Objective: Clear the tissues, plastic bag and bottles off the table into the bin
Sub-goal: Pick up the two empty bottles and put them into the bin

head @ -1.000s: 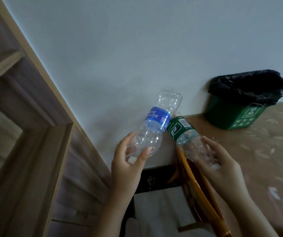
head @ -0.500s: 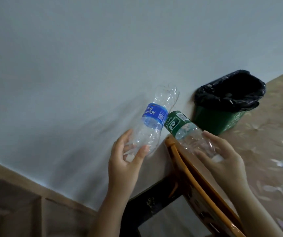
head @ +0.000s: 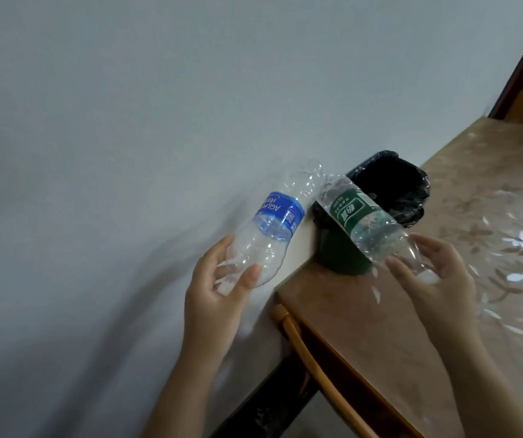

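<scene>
Holding one empty plastic bottle each, the person faces the green bin [head: 342, 254] with its black liner, which stands at the table [head: 380, 327] corner against the wall. Left of the bin, the left hand [head: 214, 298] grips the blue-labelled bottle [head: 273, 227]. Directly before the bin, the right hand [head: 437, 279] clasps the green-labelled bottle [head: 370, 222], tilted across its rim.

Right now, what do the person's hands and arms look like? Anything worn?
Both hands are bare: the left hand and right hand show no gloves, rings or watch. Both forearms are bare as far as the bottom edge of the picture, with no sleeve or cuff in view. Nails look short and unpainted, though the picture is slightly blurred.
</scene>
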A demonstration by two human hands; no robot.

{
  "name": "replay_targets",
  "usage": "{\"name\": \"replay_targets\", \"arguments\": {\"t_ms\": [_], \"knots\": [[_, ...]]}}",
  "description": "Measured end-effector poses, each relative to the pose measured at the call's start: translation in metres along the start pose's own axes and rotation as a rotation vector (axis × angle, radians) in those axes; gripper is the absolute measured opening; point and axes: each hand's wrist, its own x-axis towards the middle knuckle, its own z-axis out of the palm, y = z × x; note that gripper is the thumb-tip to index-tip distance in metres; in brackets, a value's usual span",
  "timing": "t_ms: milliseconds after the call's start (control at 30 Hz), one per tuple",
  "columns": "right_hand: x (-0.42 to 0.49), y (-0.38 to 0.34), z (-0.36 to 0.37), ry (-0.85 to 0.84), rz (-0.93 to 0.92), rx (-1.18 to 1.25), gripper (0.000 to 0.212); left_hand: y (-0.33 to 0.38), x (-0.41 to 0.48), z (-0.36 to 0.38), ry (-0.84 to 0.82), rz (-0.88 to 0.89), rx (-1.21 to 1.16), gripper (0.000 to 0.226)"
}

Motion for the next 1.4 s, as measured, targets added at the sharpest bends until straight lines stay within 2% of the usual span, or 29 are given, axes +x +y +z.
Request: {"name": "replay_targets", "arguments": {"t_ms": [267,633,767,1000,1400], "knots": [[0.075,0.024,-0.015,0.082,-0.032,-0.183,0.039,0.000,0.030,0.042,-0.057,0.031,0.043,0.047],[0.156,0.033,-0.003,-0.006,-0.089,-0.425,0.044,-0.004,0.060,0.072,-0.044,0.013,0.072,0.045],[0.181,0.035,-0.005,0.034,-0.084,-0.465,0.044,-0.006,0.066,0.078,-0.049,0.008,0.070,0.049],[0.186,0.042,-0.007,0.064,-0.043,-0.513,0.042,-0.009,0.072,0.088,-0.075,0.002,0.029,0.051],[0.183,0.061,0.033,-0.099,-0.025,-0.491,0.037,-0.015,0.080,0.093,-0.100,0.005,0.016,0.051]]}}
